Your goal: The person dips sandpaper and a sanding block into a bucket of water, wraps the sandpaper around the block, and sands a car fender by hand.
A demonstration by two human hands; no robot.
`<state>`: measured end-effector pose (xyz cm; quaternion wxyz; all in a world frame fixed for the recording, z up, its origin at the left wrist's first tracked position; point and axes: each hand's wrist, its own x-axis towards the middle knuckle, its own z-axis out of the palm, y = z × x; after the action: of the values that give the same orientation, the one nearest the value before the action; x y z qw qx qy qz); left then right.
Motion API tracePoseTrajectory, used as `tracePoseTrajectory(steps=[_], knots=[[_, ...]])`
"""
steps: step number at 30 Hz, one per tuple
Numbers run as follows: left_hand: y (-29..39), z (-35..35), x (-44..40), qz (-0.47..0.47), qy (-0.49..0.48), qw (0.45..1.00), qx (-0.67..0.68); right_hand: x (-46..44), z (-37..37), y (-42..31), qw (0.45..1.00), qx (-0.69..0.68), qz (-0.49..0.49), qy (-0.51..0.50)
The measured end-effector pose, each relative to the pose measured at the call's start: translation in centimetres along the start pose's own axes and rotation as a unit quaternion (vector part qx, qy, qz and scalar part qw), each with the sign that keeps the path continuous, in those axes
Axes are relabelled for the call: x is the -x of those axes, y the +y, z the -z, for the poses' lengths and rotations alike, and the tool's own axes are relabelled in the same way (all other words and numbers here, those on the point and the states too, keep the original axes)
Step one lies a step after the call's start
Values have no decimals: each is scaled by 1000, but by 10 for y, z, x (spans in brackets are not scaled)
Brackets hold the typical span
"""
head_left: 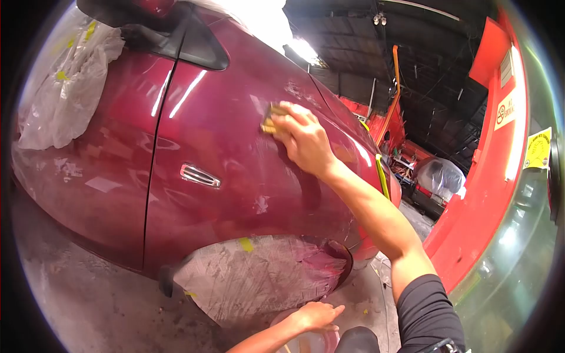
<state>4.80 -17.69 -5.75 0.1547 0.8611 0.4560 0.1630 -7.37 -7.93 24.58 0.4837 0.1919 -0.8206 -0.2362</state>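
My right hand (300, 135) is closed around a small sanding block (270, 122), yellow with a dark side and slightly blurred. It presses the block on the upper part of a dark red car fender (235, 159), behind the door seam. Low in the view, my left hand (319, 317) has its fingers stretched out and holds nothing. It hovers over a pinkish bucket (332, 341) that is mostly hidden by the hand and my knee. Paper masking (247, 282) covers the wheel arch beside that hand. Pale scuffed patches mark the paint.
A chrome side vent (200, 175) sits on the fender. Plastic sheeting (76, 88) hangs over the car at left. A red post (488, 176) with signs and a glassy greenish surface (506, 282) stand close on my right. Another car under plastic (440, 178) is farther back.
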Motion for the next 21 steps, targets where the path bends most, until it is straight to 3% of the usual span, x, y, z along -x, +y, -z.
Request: tracePoseTrajectory(steps=[3, 6, 7, 9, 11, 12, 16, 17, 19, 21], knots=[[8, -2, -4, -7, -38, 999, -4, 36, 8, -8, 1000, 23, -15, -15], [3, -9, 3, -11, -40, 999, -6, 123, 41, -27, 996, 23, 61, -63], [-6, -18, 6, -33, 9, 999, 3, 129, 46, -23, 993, 23, 82, -86], [-14, -28, 2, -54, 49, 997, 21, 68, 38, 14, 989, 100, 81, -78], [-23, -27, -5, -9, 62, 998, -7, 10, 18, 28, 999, 37, -37, -1], [-25, -28, -4, -5, 62, 998, -6, 15, 17, 28, 999, 18, -45, 14], [-29, -21, 5, -47, 64, 997, -8, 144, 54, -12, 999, 6, -13, -51], [-20, -10, 15, -11, 14, 1000, -8, 172, 61, -17, 998, -2, 1, -62], [-19, 2, 17, 24, -37, 999, -1, 141, 53, 17, 997, 4, 38, -72], [-22, 1, 9, 64, -36, 997, 16, 60, 38, 42, 998, 69, -3, -14]])
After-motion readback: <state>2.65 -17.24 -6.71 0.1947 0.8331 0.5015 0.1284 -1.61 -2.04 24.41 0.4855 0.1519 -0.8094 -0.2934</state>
